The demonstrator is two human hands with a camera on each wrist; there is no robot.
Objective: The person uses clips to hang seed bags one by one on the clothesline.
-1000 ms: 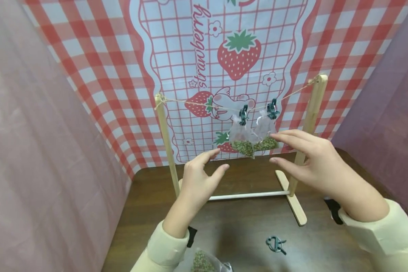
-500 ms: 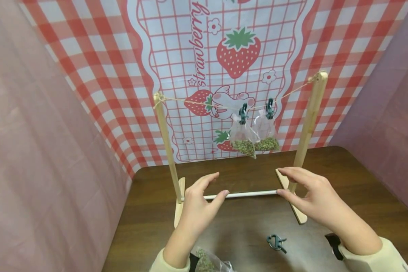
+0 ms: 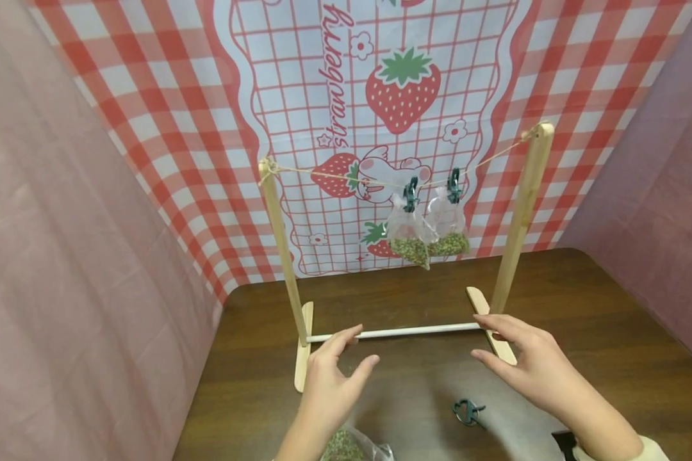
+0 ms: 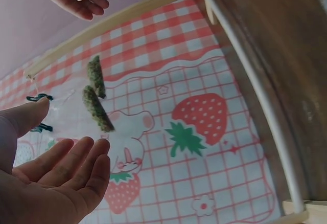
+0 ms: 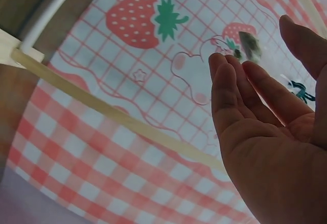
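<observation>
My left hand hovers over the table in front of the rack, thumb and fingers apart, holding nothing. Across from it my right hand is likewise empty, its fingers near the rack's right foot. Two sheer pouches with green dried bits, a left pouch and a right pouch, hang from the string. A dark green clip grips the left one and another clip the right one. Below my left hand lies a third pouch, partly out of frame. A loose green clip lies nearer my right hand.
The wooden rack has a left post, a right post and a white crossbar low between them. Behind stands a checked strawberry cloth. Pink curtains flank the brown table.
Both hands have come down and back from beside the hanging pouches towards the table's front. The right hand has left the right pouch, whose clip has turned slightly. The hanging pouches sway a little.
</observation>
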